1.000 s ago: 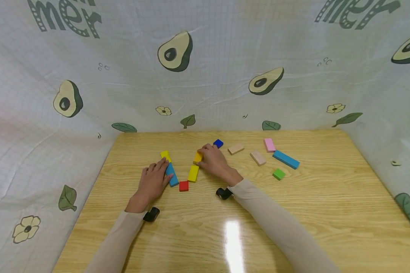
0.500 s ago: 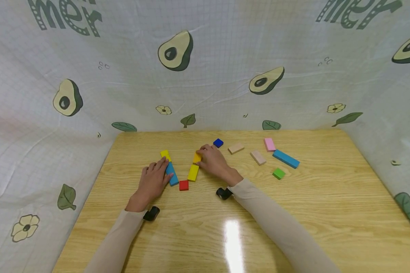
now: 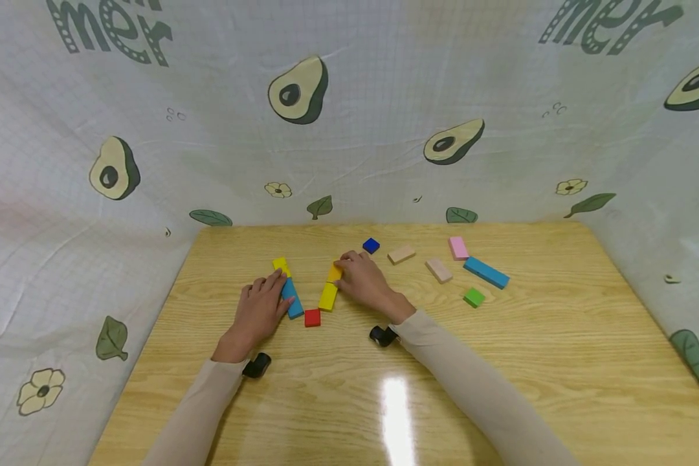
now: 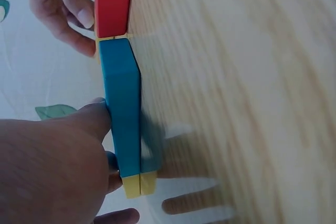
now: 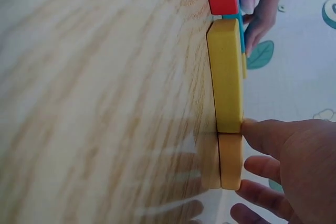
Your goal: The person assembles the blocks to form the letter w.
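My left hand (image 3: pixel 259 314) lies over a long blue block (image 3: pixel 292 299), its thumb on the block's right side and its fingers curled at the far end. A small yellow block (image 3: pixel 281 264) continues the line beyond that. With thumb and fingers, my right hand (image 3: pixel 364 278) pinches an orange block (image 5: pixel 231 161); the thumb sits where it meets a yellow block (image 3: pixel 328 297). A red block (image 3: pixel 312 318) lies between the near ends of the two slanting rows. In the left wrist view, my left thumb touches the blue block's side (image 4: pixel 123 108).
Right of my right hand lie a dark blue block (image 3: pixel 371 246), two natural wood blocks (image 3: pixel 402 254), a pink block (image 3: pixel 458 248), a second long blue block (image 3: pixel 486 272) and a green block (image 3: pixel 474 298). A patterned cloth (image 3: pixel 373 181) stands behind the wooden table (image 3: pixel 338 401).
The orange and yellow blocks under my right hand line up a little straighter, with that hand shifted slightly nearer. My left hand keeps its place.
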